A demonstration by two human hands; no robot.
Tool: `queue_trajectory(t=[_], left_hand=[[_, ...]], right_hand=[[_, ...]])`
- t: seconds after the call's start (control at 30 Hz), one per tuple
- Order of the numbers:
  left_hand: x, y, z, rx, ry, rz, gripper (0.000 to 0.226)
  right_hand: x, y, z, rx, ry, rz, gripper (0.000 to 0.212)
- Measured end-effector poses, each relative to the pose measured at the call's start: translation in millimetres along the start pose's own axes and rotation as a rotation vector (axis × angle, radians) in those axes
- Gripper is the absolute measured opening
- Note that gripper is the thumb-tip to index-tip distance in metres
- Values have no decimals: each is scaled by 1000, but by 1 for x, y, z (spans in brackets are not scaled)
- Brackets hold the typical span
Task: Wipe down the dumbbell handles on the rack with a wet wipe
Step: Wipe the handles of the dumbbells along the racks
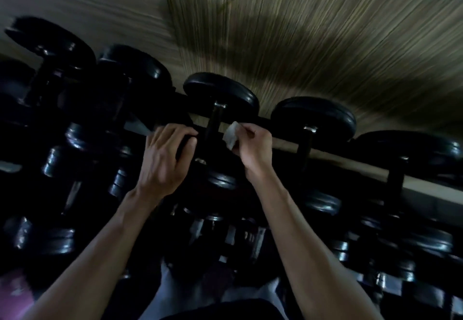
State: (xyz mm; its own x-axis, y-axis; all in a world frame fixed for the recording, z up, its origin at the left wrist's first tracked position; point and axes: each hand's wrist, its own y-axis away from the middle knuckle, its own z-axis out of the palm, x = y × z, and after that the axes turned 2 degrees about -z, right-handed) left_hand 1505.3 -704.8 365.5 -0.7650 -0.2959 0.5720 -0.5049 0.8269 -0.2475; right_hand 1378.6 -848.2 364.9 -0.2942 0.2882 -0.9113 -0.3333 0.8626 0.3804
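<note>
No readable text, labels or numbers; dumbbells on rack too dark and blurred.

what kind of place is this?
Likely a gym's free-weights area: rows of black dumbbells sit on a tiered rack against a wood-look wall, and the right hand holds a wet wipe.

Black tiered rack, top rail running left to lower right, dim and motion-blurred. Black round-headed dumbbells sit across the top rail side by side: one at centre, another to its right, more on the left. Lower tiers hold further dumbbells, details too dark to tell.
</note>
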Motion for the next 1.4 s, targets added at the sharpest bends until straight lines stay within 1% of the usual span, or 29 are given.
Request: queue_trajectory(t=[0.1,0.17,0.23,0.3,0.37,0.43,0.47,0.5,0.57,0.67,0.73,0.8,0.83,0.9,0.97,1.0,1.03,1.1,1.17,1.2,1.23,1.27,1.33,1.4], left_hand=[[-5,-1,8,34,118,51,37],[-7,-1,12,74,176,55,39],[-8,-2,13,90,202,42,40],[-11,-2,12,83,218,21,41],[-12,-1,11,80,228,1,42],[-11,-2,12,70,230,-11,43],[-10,-2,13,67,228,-16,44],[-10,-2,13,70,225,-18,44],[-9,-2,14,85,224,-15,43],[-9,-2,14,87,215,-21,44],[-9,-1,15,89,210,-21,45],[-8,0,15,92,211,-22,44],[-8,0,15,95,215,-25,44],[-9,0,15,95,226,-35,43],[-9,1,14,95,227,-37,43],[-8,1,14,94,228,-36,44],[-9,1,14,92,230,-36,44],[-9,1,15,86,226,-38,44],[-10,1,15,79,214,-47,44],[-10,2,15,75,210,-51,44],[-11,2,15,74,208,-50,44],[-10,3,15,76,208,-47,44],[-11,2,16,84,211,-46,43],[-11,2,17,93,212,-50,45]], right_hand=[[-4,-11,25,167,-83,25,23],[-8,-18,37,210,-79,-2,30],[-6,-22,45,172,-46,-64,36],[2,-21,45,88,-5,-80,36],[10,-17,36,-46,73,-14,32],[18,-8,25,-200,203,86,27],[20,-1,22,-261,251,127,26],[22,2,20,-285,262,144,26],[18,-1,23,-230,185,123,28],[1,-26,34,-30,22,33,36],[-5,-38,42,55,-66,31,37],[-1,-34,43,30,-21,32,33],[6,-28,40,-27,7,42,32],[19,-13,32,-193,46,118,31],[25,-2,27,-283,42,183,26],[23,-3,27,-277,38,179,26],[19,-7,28,-234,41,148,29],[8,-17,33,-101,5,74,35],[-5,-24,39,-5,-111,54,32],[-8,-26,41,21,-120,39,30],[-9,-24,42,29,-78,23,30],[-7,-20,42,10,8,21,30],[4,-13,37,-88,160,61,30],[14,-5,30,-210,207,139,30]])
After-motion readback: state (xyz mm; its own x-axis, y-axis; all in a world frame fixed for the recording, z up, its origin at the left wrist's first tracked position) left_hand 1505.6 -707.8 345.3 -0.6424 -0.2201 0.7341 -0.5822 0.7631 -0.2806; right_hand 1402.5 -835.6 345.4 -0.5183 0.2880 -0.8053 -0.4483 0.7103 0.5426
